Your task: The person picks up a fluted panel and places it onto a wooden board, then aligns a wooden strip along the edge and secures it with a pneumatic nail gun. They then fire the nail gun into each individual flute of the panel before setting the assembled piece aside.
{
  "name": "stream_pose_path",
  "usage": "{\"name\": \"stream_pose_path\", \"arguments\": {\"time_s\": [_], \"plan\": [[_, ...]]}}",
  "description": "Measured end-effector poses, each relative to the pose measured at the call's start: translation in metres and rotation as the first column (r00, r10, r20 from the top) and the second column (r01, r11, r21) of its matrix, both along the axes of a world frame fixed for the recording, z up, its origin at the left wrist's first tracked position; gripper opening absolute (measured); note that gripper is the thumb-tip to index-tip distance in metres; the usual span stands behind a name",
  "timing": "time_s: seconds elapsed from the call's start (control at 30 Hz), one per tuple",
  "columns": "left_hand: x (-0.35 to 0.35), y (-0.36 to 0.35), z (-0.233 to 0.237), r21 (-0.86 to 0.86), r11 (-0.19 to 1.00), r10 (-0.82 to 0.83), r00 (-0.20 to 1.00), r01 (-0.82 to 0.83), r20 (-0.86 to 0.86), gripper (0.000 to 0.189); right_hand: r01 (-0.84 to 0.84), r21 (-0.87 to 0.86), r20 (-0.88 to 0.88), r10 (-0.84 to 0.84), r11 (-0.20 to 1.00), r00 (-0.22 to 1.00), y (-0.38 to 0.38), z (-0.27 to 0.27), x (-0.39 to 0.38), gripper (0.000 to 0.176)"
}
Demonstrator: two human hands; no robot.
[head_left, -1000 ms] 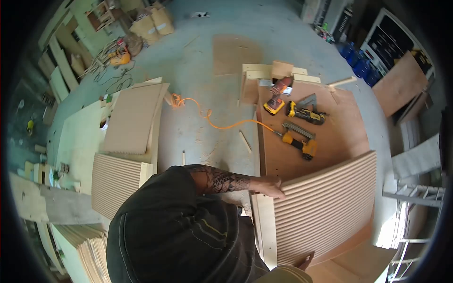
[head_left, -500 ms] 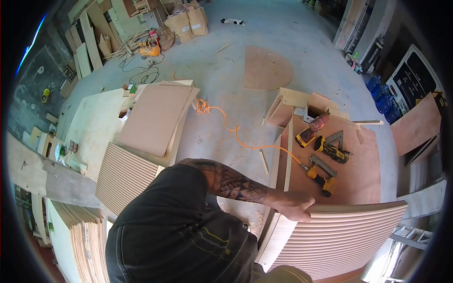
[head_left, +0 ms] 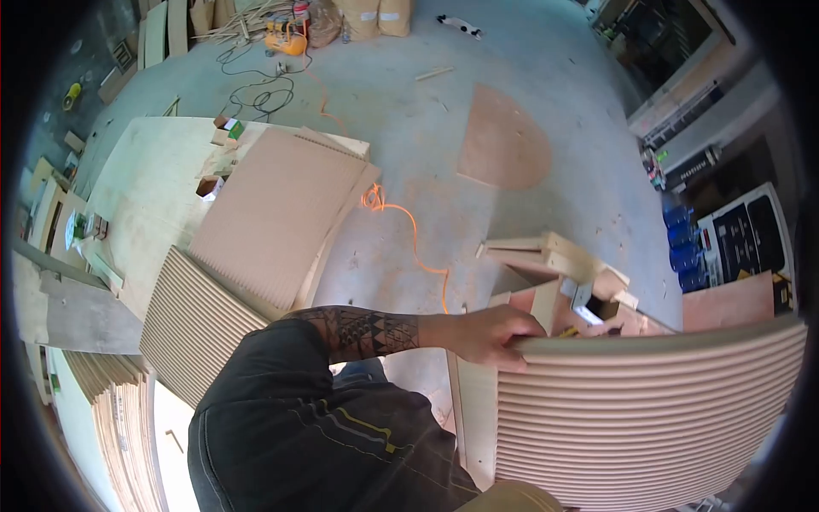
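A ribbed, curved wooden panel (head_left: 648,418) stands on edge at the lower right, its grooves running sideways. My left hand (head_left: 496,335) is closed around the panel's upper left corner, thumb and fingers over the top edge. The tattooed forearm reaches across from the dark sleeve (head_left: 281,375). Along the panel's left side runs a pale wooden board (head_left: 476,410). Beyond the top edge, a wooden frame with small boxes (head_left: 589,299) shows in part; the panel covers most of what lies behind it. My right hand is out of sight.
Left, a plywood-topped table (head_left: 153,205) carries a brown ribbed sheet (head_left: 281,213) and small cartons (head_left: 211,187). An orange air hose (head_left: 416,235) crosses the floor. A half-round board (head_left: 508,141) lies ahead. Water bottles (head_left: 682,243) stand at right, an orange compressor (head_left: 286,38) far left.
The ribbed panel has come up higher and nearer with my left hand on its corner, covering the power tools that showed behind it. The view has also shifted.
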State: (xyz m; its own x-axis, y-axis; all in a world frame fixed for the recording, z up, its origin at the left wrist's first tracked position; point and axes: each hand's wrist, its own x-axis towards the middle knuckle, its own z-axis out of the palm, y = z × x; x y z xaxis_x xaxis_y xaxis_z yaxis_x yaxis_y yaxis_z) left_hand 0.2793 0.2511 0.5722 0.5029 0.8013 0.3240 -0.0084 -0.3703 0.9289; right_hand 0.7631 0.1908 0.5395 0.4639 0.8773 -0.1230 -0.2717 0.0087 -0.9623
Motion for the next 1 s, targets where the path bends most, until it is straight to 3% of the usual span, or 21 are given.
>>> {"name": "stream_pose_path", "arguments": {"time_s": [0.17,0.23,0.3,0.37,0.4,0.47,0.5,0.53,0.6,0.7,0.73,0.8,0.87,0.9,0.97,1.0], "plan": [[-0.12,0.035,-0.005,-0.147,0.976,0.193,0.951,-0.16,0.242,0.062,0.017,0.094,-0.044,-0.013,0.995,0.999,0.076,0.022,-0.104,0.089],[-0.157,0.047,-0.009,-0.167,0.963,0.253,0.93,-0.214,0.268,0.061,0.069,0.125,-0.055,-0.063,0.99,0.997,0.091,0.031,-0.129,0.09],[-0.179,0.054,-0.013,-0.341,0.905,0.362,0.88,-0.254,0.307,0.053,0.173,0.156,-0.056,-0.166,0.973,0.985,0.09,0.046,-0.141,0.09],[-0.202,0.064,-0.018,-0.332,0.863,0.462,0.861,-0.381,0.212,0.053,0.17,0.084,-0.115,-0.159,0.982,0.981,0.14,0.056,-0.167,0.083],[-0.212,0.072,-0.025,-0.348,0.837,0.505,0.841,-0.422,0.195,0.053,0.009,0.127,-0.057,-0.002,0.992,0.998,0.169,0.014,-0.125,0.081],[-0.225,0.087,-0.026,-0.385,0.795,0.57,0.794,-0.468,0.212,0.053,-0.018,0.125,0.002,0.017,0.992,1.0,0.225,0.01,-0.134,0.079],[-0.23,0.096,-0.027,-0.414,0.775,0.599,0.765,-0.478,0.237,0.053,-0.129,0.207,0.072,0.116,0.97,0.991,0.25,0.009,-0.147,0.077],[-0.235,0.104,-0.026,-0.411,0.771,0.601,0.769,-0.485,0.22,0.053,-0.09,0.168,0.011,0.089,0.982,0.996,0.28,0.01,-0.167,0.076],[-0.259,0.12,-0.015,-0.464,0.676,0.702,0.692,-0.573,0.167,0.05,-0.307,0.077,-0.126,0.314,0.949,0.941,0.333,0.007,-0.193,0.075],[-0.303,0.13,-0.014,-0.506,0.585,0.765,0.639,-0.634,0.083,0.049,-0.491,-0.046,-0.268,0.463,0.87,0.845,0.396,-0.015,-0.245,0.09],[-0.317,0.134,-0.013,-0.559,0.549,0.774,0.63,-0.622,0.058,0.049,-0.525,-0.049,-0.286,0.492,0.849,0.822,0.422,-0.037,-0.258,0.09],[-0.345,0.138,-0.014,-0.571,0.484,0.812,0.584,-0.663,0.01,0.045,-0.568,-0.103,-0.13,0.555,0.816,0.821,0.464,-0.075,-0.291,0.092],[-0.38,0.144,-0.028,-0.704,0.333,0.78,0.602,-0.628,-0.168,0.041,-0.626,-0.118,-0.131,0.613,0.771,0.779,0.485,-0.09,-0.331,0.093],[-0.384,0.144,-0.039,-0.698,0.322,0.792,0.586,-0.64,-0.172,0.041,-0.696,-0.217,-0.235,0.656,0.684,0.718,0.492,-0.1,-0.342,0.092],[-0.402,0.148,-0.066,-0.749,0.096,0.825,0.474,-0.656,-0.309,0.038,-0.774,-0.333,-0.339,0.698,0.538,0.631,0.503,-0.115,-0.382,0.087],[-0.411,0.149,-0.081,-0.759,0.072,0.828,0.462,-0.647,-0.316,0.042,-0.781,-0.328,-0.34,0.705,0.531,0.622,0.513,-0.138,-0.399,0.087]]}}
